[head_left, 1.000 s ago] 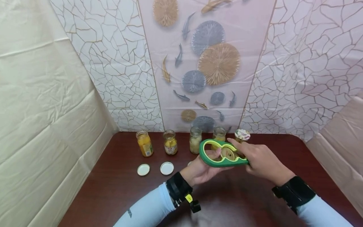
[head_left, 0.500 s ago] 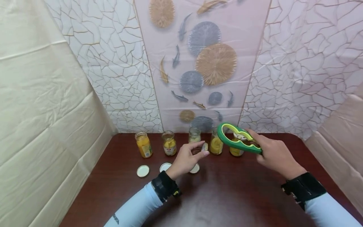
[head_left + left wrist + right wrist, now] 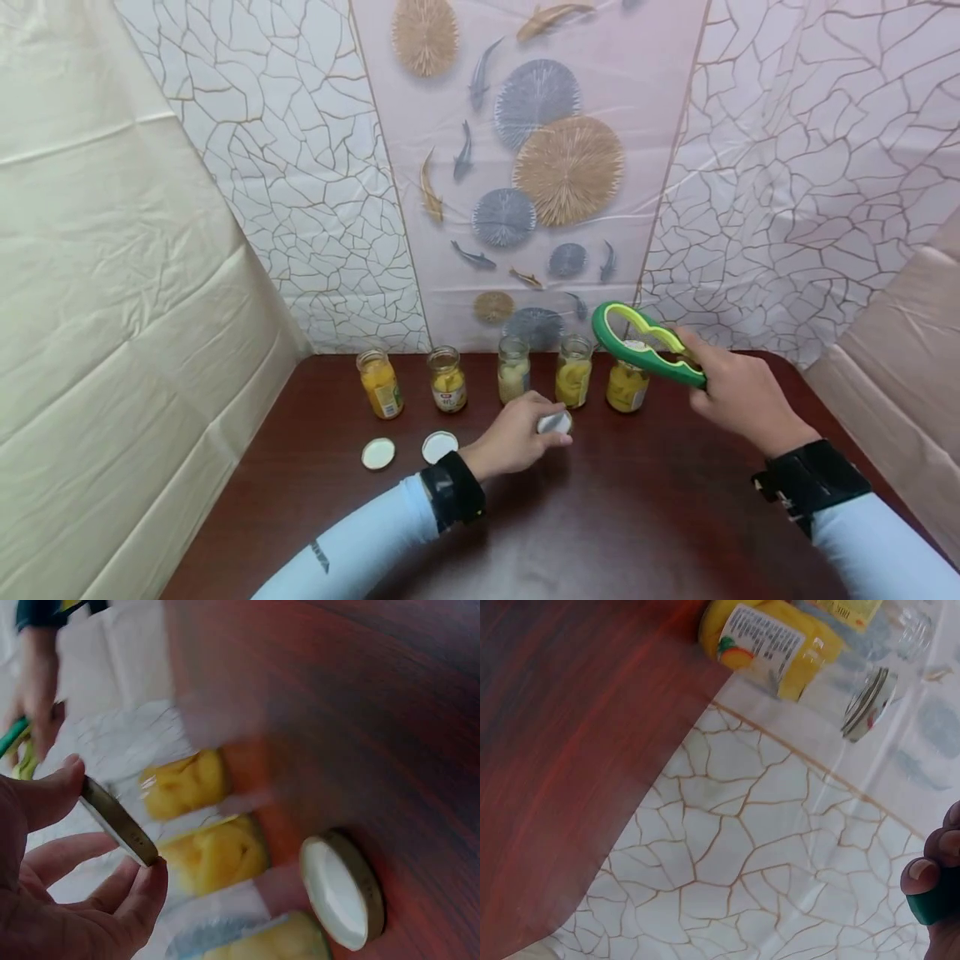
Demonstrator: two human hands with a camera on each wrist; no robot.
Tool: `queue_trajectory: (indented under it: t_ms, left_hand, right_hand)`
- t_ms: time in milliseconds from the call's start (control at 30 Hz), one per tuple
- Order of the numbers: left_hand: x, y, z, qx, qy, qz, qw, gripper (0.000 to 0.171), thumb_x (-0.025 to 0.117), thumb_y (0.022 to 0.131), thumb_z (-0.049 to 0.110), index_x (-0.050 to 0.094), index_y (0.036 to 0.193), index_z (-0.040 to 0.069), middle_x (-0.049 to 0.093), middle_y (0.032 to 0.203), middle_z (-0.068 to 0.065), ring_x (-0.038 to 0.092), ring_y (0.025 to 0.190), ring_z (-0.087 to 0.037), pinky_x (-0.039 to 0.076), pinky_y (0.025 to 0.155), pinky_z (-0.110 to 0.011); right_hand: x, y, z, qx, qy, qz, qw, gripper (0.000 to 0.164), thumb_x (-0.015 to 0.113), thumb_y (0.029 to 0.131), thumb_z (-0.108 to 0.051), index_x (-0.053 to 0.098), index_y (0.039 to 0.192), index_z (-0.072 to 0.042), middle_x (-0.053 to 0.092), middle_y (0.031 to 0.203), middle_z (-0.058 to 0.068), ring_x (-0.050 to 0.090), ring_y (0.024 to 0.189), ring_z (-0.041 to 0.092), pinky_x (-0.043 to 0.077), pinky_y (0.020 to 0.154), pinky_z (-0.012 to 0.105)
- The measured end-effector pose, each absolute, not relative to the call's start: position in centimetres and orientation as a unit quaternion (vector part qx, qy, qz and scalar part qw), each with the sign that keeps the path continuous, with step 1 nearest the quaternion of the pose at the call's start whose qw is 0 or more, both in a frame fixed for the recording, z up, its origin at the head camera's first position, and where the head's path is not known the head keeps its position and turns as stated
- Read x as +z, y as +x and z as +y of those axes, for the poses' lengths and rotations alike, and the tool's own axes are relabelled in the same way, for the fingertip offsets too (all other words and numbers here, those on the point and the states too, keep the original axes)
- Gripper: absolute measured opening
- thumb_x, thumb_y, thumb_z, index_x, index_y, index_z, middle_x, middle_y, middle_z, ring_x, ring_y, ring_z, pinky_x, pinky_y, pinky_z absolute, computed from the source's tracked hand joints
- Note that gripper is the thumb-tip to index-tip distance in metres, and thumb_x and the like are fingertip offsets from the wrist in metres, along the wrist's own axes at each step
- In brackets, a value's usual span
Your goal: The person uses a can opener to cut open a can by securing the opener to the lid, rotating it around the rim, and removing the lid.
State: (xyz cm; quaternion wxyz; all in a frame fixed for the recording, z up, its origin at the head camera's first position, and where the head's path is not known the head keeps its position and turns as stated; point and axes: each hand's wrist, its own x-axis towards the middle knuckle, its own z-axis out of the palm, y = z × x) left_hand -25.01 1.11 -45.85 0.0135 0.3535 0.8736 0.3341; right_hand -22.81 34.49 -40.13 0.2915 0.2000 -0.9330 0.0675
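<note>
My left hand (image 3: 512,437) pinches a jar lid (image 3: 555,423) between thumb and fingers, its white inside facing me, in front of the open jar of yellow fruit (image 3: 573,382). In the left wrist view this lid (image 3: 120,825) is tilted on edge, and another lid (image 3: 341,892) lies on the table, white side up. My right hand (image 3: 738,396) grips a green jar opener (image 3: 637,357) with a wavy yellow inner edge, raised in front of the lidded jar (image 3: 627,388) at the row's right end. Only fingertips and a bit of green show in the right wrist view.
Further left along the back edge stand open jars: a pale-fruit jar (image 3: 514,371), a labelled yellow-fruit jar (image 3: 448,383) and an orange jar (image 3: 382,387). Two lids, one left (image 3: 378,453) and one right (image 3: 439,447), lie before them on the dark red table (image 3: 600,517).
The lid has come out of the opener into my left hand, which went left, then down and right toward the table. My right hand has moved the opener up and right.
</note>
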Motion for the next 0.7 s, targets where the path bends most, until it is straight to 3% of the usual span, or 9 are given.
queue_trajectory:
  t_ms: [233, 367, 700]
  left_hand:
    - [-47.5, -26.3, 4.3, 0.187, 0.364, 0.908, 0.088, 0.046, 0.081, 0.090, 0.035, 0.071, 0.131, 0.017, 0.070, 0.120, 0.002, 0.061, 0.108, -0.012, 0.051, 0.085, -0.022]
    - [-48.5, -26.8, 5.8, 0.143, 0.358, 0.917, 0.104, 0.045, 0.086, 0.084, 0.033, 0.074, 0.125, 0.018, 0.069, 0.115, 0.001, 0.060, 0.103, -0.012, 0.050, 0.081, -0.021]
    - [-50.1, -27.8, 7.0, 0.082, 0.340, 0.934, 0.069, 0.039, 0.085, 0.085, 0.036, 0.074, 0.119, 0.021, 0.063, 0.110, -0.001, 0.057, 0.099, -0.018, 0.049, 0.080, -0.024]
  right_hand:
    - [-40.3, -23.4, 35.4, 0.086, 0.157, -0.946, 0.270, 0.087, 0.070, 0.070, -0.003, 0.040, 0.151, -0.006, 0.069, 0.096, 0.030, 0.055, 0.058, 0.029, 0.048, 0.048, 0.050]
    - [-40.6, -23.6, 35.8, 0.090, 0.150, -0.948, 0.265, 0.087, 0.069, 0.070, -0.003, 0.039, 0.152, -0.006, 0.068, 0.092, 0.029, 0.055, 0.058, 0.030, 0.047, 0.048, 0.050]
    - [-40.7, -22.9, 35.7, 0.089, 0.158, -0.943, 0.280, 0.083, 0.069, 0.069, -0.003, 0.043, 0.148, -0.005, 0.068, 0.091, 0.026, 0.052, 0.056, 0.027, 0.046, 0.049, 0.046]
